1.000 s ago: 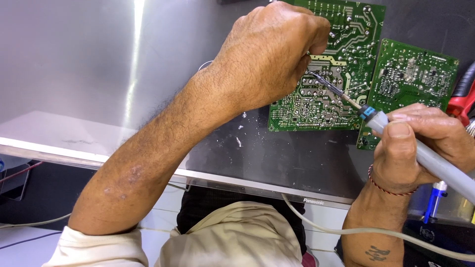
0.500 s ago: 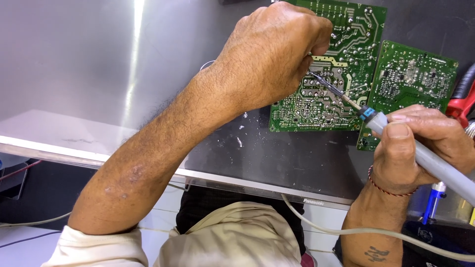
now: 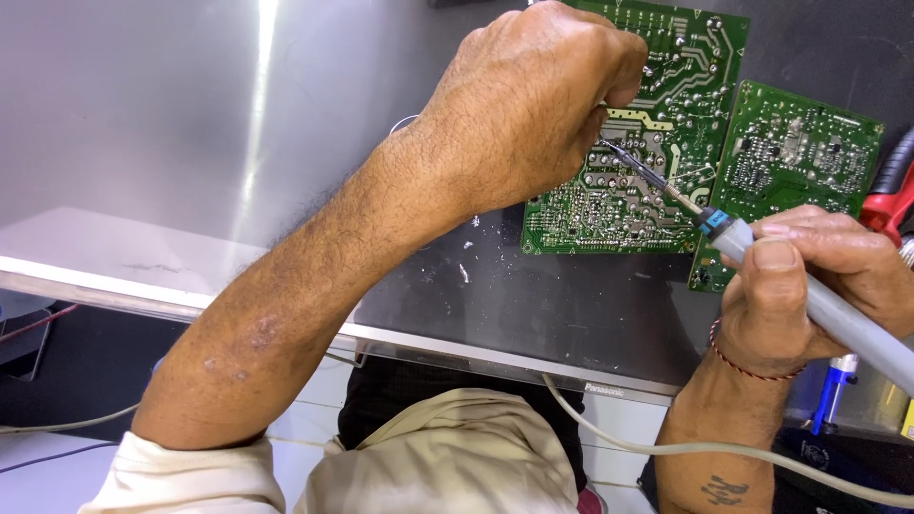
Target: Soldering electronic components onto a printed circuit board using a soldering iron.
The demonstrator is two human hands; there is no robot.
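A large green circuit board (image 3: pixel 687 67) lies solder side up on a grey metal panel (image 3: pixel 190 143), with a smaller green board (image 3: pixel 800 152) to its right. My left hand (image 3: pixel 533 95) reaches over the large board's left part with its fingers pinched together. A thin wire (image 3: pixel 404 122) loops out behind the wrist, and the pinch itself is hidden. My right hand (image 3: pixel 809 286) grips a grey soldering iron (image 3: pixel 847 319) with a blue collar. The iron's tip (image 3: pixel 614 150) rests on the large board just under my left fingers.
White flecks (image 3: pixel 464 271) lie on the panel near the board's lower left corner. A red-handled tool (image 3: pixel 890 195) sits at the right edge, and a blue pen-like item (image 3: pixel 833 390) stands below it. The iron's white cable (image 3: pixel 762 447) trails across my lap.
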